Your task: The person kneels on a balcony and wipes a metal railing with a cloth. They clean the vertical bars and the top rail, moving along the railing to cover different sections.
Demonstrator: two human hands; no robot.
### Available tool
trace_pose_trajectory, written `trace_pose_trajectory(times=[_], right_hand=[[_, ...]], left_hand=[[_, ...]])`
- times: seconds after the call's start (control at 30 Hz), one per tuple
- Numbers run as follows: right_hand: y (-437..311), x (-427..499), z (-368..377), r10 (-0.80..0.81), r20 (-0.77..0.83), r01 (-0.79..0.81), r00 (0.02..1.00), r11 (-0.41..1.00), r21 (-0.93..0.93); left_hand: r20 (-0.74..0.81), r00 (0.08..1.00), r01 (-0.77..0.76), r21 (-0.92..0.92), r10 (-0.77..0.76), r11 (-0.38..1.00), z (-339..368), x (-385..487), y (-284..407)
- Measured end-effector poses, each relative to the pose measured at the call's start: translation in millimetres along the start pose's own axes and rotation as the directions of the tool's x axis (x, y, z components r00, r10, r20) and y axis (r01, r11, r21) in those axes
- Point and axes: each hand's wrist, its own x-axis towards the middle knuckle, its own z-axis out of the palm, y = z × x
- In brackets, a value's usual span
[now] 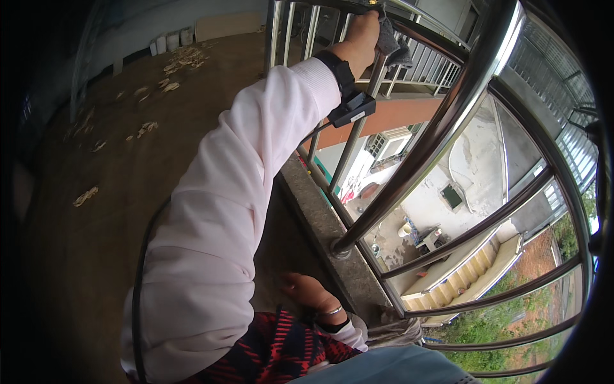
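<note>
My left hand is stretched far forward to the metal railing, at the top of the view. It grips a grey cloth, which lies over the dark top rail and hangs down beside a post. A black strap with a small black box sits on that wrist, below a pale pink sleeve. Low in the picture, my right hand hangs near my body, wearing a bracelet. Its fingers are blurred and partly turned away; I see nothing held there. A thick shiny post rises from the concrete ledge beside me.
Dry husks lie scattered over the brown floor at left, near several pale containers by the wall. Past the railing is a drop to a lower yard with a bucket and stairs. A black cable runs along my left arm.
</note>
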Motion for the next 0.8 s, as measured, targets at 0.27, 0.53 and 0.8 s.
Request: trace_pose_trajectory(times=[0.27, 0.53, 0.8], right_hand=[[2, 3, 1, -0.038, 0.007, 0.039, 0.999, 0.997, -0.065], [3, 3, 1, -0.010, 0.057, 0.020, 0.998, 0.985, -0.169], [24, 8, 11, -0.017, 0.049, 0.027, 0.999, 0.978, -0.209]], left_hand=[[0.065, 0.917, -0.306, 0.749, 0.394, 0.588, -12, 28, 4], [0.008, 0.863, -0.441, 0.501, 0.505, 0.745, 6, -94, 14], [-0.045, 0.997, 0.038, -0.402, -0.061, 0.915, 65, -95, 41]])
